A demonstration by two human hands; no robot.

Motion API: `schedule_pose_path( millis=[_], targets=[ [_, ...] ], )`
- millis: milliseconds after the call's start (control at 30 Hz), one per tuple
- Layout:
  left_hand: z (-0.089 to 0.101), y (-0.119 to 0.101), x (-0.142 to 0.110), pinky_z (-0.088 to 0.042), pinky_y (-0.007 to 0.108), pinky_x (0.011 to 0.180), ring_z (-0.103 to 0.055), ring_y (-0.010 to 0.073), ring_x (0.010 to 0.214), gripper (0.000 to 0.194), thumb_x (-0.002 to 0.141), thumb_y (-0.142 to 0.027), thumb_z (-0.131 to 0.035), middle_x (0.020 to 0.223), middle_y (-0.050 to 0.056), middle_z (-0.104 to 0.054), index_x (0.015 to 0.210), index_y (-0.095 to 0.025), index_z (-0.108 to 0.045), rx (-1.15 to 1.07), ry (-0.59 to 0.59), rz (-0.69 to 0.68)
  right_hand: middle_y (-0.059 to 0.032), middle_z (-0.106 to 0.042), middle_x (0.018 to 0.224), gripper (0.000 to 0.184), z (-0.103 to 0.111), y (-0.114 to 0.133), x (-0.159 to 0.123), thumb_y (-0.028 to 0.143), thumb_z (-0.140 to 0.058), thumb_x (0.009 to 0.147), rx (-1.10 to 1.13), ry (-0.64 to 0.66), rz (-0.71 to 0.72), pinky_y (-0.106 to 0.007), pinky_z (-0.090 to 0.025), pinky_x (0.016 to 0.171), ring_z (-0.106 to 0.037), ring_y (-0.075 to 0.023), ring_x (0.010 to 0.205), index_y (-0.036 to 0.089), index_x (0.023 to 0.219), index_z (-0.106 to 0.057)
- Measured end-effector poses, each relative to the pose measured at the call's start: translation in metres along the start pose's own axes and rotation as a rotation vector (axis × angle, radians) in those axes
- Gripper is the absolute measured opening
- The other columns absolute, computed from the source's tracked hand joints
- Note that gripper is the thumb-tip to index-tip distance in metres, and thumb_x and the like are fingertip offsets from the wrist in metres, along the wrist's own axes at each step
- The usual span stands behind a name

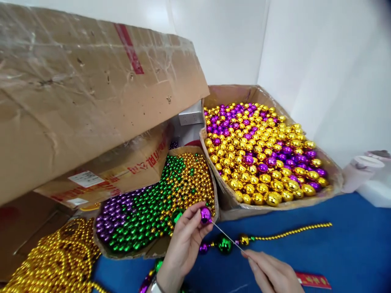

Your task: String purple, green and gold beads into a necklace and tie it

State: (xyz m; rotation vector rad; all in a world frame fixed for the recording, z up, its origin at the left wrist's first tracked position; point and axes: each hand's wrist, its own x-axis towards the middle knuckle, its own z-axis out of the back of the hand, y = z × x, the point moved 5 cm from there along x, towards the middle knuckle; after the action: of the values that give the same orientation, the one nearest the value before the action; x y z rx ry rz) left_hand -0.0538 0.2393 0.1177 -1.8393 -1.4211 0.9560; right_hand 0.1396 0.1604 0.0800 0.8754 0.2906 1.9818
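My left hand [186,240] pinches a shiny purple ball [205,215] between thumb and fingertips. A thin pale string [226,235], pulled straight, runs from that ball to my right hand [271,270], whose thumb and forefinger are closed on its other end. Beneath the string, on the blue tabletop, lies a bead strand with a large green ball [225,244], a gold ball [244,239] and a tail of small gold beads [293,232]. More green and purple balls show by my left wrist, partly covered by it. A second green ball [177,217] sits behind my left fingers.
A large carton [227,203] of gold and purple balls stands at the back right. Left of it, a lower box [146,255] holds small purple, green and gold beads, under overhanging cardboard [100,93]. Gold bead chains [61,260] lie front left; a red packet [316,280] lies front right.
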Motion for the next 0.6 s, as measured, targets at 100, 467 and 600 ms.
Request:
schedule_pose_path(
  millis=[100, 467, 600],
  targets=[
    [0.000, -0.002, -0.004, -0.053, 0.028, 0.074, -0.059, 0.0158, 0.086, 0.024, 0.084, -0.024, -0.062, 0.099, 0.006, -0.061, 0.107, -0.018, -0.063, 0.077, 0.033, -0.021, -0.0071, -0.070, 0.096, 0.027, 0.001, 0.006, 0.001, 0.014, -0.045, 0.091, 0.062, -0.003, -0.003, -0.022, -0.054, 0.078, -0.068, -0.0161, 0.087, 0.018, 0.114, -0.059],
    [0.014, -0.016, -0.020, -0.054, 0.031, 0.074, -0.063, 0.0164, 0.080, 0.026, 0.086, -0.021, -0.058, 0.094, 0.006, -0.062, 0.112, -0.017, -0.058, 0.273, 0.136, 0.017, -0.0051, -0.068, 0.104, 0.029, -0.009, 0.022, 0.017, 0.013, -0.045, 0.092, 0.193, 0.021, -0.042, -0.029, -0.049, 0.082, -0.064, -0.0158, 0.092, 0.021, 0.117, -0.057],
    [0.027, -0.027, -0.033, -0.054, 0.032, 0.074, -0.063, 0.0175, 0.082, 0.026, 0.085, -0.019, -0.058, 0.100, 0.007, -0.062, 0.111, -0.018, -0.059, 0.290, 0.117, 0.010, -0.0046, -0.068, 0.102, 0.028, -0.020, 0.038, 0.021, 0.014, -0.045, 0.092, 0.283, 0.066, -0.045, -0.029, -0.049, 0.080, -0.064, -0.0160, 0.089, 0.020, 0.116, -0.058]
  ],
)
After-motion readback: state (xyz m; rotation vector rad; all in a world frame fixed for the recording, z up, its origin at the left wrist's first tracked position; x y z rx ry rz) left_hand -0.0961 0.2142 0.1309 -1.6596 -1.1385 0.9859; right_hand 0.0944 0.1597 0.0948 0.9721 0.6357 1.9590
